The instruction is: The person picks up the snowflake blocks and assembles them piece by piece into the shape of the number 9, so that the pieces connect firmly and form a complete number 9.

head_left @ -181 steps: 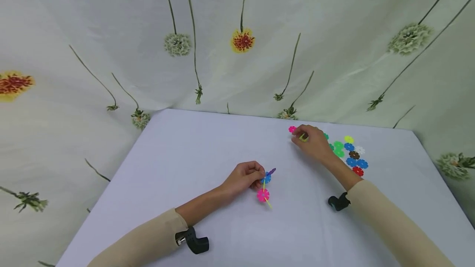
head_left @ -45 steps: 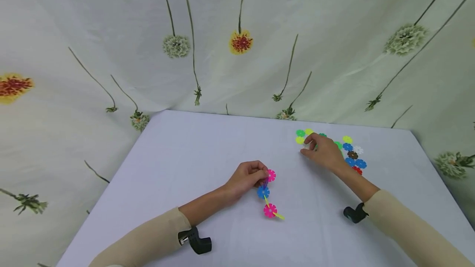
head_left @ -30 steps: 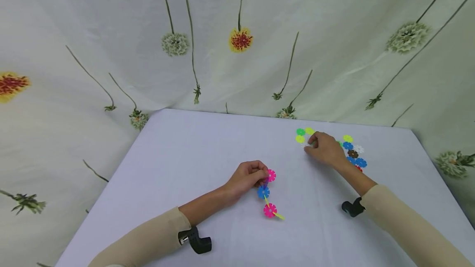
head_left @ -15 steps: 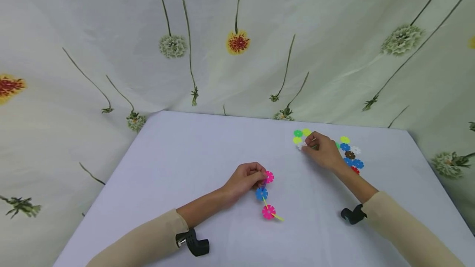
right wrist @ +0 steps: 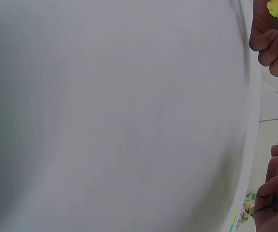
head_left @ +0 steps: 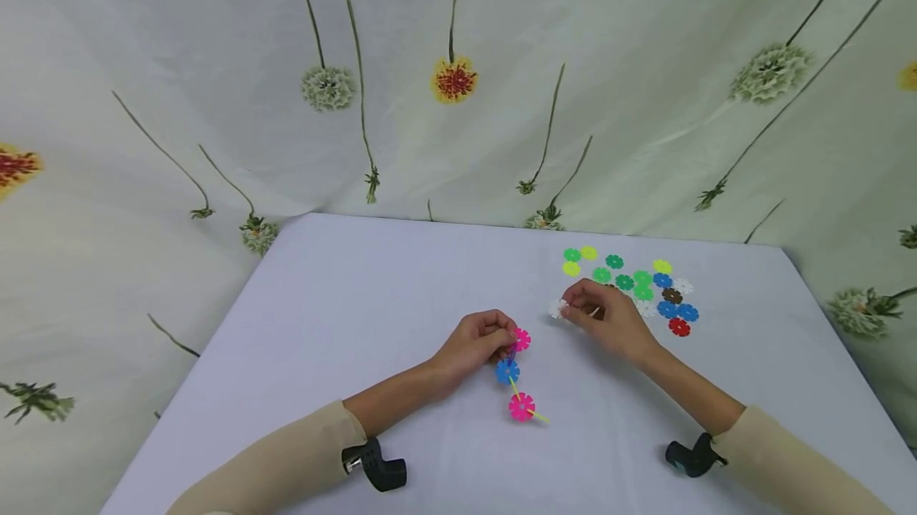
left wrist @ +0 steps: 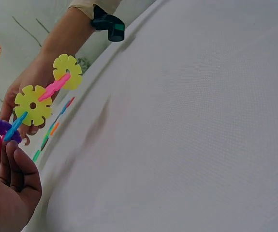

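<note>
Gripping, left hand [head_left: 469, 346]: narrow pinch, thumb and finger on the pink disc [head_left: 524, 339] at one end of the chain [head_left: 509, 374]
Gripping, right hand [head_left: 609, 320]: also a tight pinch, this one on a white disc [head_left: 556, 309], near the chain but not touching it
Chain spot: just off the left fingertips, over the table [head_left: 344, 284]
Chain direction: long axis runs from those fingertips back toward the person, past the blue disc [head_left: 506, 370], with the free yellow end [left wrist: 72, 68] kinking off right
Head view: pink and blue face the camera, yellow and purple are basically slivers; also gets the whole spread of loose discs [head_left: 625, 282] at back right
Left wrist view: flips that, so yellow and the purple disc [left wrist: 2, 124] show their faces while pink and blue go thin; loose ones squash into a skinny strip
Right wrist view: mostly tabletop, both hands cropped at the edge, purple facing us, white disc partly cut off
</note>
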A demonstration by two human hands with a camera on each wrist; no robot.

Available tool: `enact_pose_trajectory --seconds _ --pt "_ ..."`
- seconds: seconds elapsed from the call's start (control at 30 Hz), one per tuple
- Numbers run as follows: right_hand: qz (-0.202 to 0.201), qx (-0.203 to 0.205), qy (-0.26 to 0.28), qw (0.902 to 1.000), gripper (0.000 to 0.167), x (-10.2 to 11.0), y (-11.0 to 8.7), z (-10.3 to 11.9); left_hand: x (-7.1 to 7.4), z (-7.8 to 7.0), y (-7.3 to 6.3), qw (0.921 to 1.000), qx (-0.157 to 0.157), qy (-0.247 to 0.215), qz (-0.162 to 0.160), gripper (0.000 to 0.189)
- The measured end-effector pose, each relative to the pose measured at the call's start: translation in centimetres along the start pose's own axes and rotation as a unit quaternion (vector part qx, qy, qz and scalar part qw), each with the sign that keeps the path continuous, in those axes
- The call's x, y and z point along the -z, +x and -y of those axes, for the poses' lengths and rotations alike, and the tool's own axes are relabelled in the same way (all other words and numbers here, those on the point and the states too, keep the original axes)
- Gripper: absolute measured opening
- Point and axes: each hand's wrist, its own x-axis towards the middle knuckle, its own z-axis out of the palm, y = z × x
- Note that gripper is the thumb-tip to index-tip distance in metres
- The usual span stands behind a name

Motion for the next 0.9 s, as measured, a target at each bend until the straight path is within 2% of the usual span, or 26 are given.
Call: enact_pose_trajectory --seconds 0.3,0.63,0.9 --pt "0.034 0.042 0.059 0.9968 0.013 -1.2 -1.5 1.7 -0.4 -0.1 0.0 0.9999 0.000 -0.011 0.002 0.017" --pt "0.059 0.057 0.103 0.9913 0.010 -2.2 -2.3 1.9 -0.7 -0.1 0.0 0.9999 0.002 -0.017 0.003 0.017" --pt "0.055 0.065 0.079 0.9933 0.007 -2.1 -2.6 2.2 -0.9 -0.2 -0.1 0.9998 -0.014 -0.016 0.007 0.015"
